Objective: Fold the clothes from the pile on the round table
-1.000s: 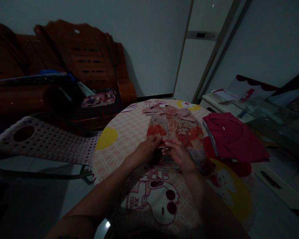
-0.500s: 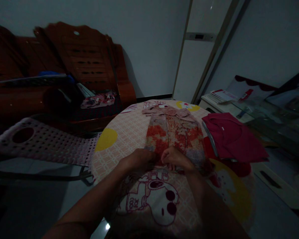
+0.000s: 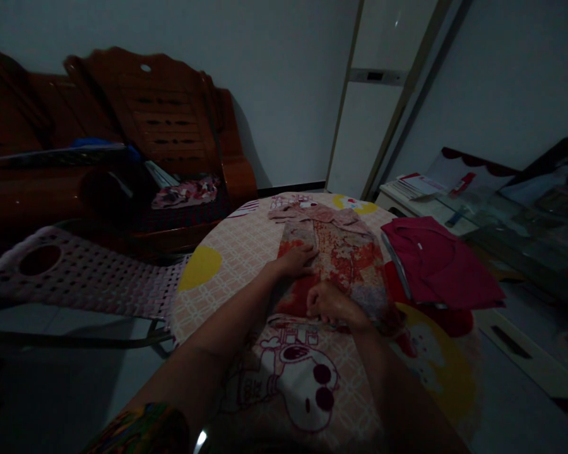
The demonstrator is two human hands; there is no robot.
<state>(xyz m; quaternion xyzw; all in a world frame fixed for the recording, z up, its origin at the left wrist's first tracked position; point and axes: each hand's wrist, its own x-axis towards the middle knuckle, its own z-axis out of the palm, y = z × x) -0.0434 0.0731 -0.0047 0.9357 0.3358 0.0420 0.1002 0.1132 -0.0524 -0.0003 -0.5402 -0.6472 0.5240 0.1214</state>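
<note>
A patterned top (image 3: 343,252) in red, orange and grey lies spread on the round table, its pinkish sleeves folded across the far end. My left hand (image 3: 297,260) rests flat on the top's left side with fingers stretched out. Close to the near hem, my right hand (image 3: 331,304) is curled, its fingers closed on the cloth of the top. The fingertips of that hand are partly hidden.
The table wears a printed cloth (image 3: 246,252) with a cartoon dog. Folded magenta clothing (image 3: 440,258) lies at the table's right side. A woven chair (image 3: 113,271) stands left, a wooden sofa (image 3: 165,120) behind it. A glass-topped cabinet (image 3: 483,221) is at right.
My left hand has moved from the near hem forward onto the top's left side, its fingers now extended. My right hand stays almost in place at the hem.
</note>
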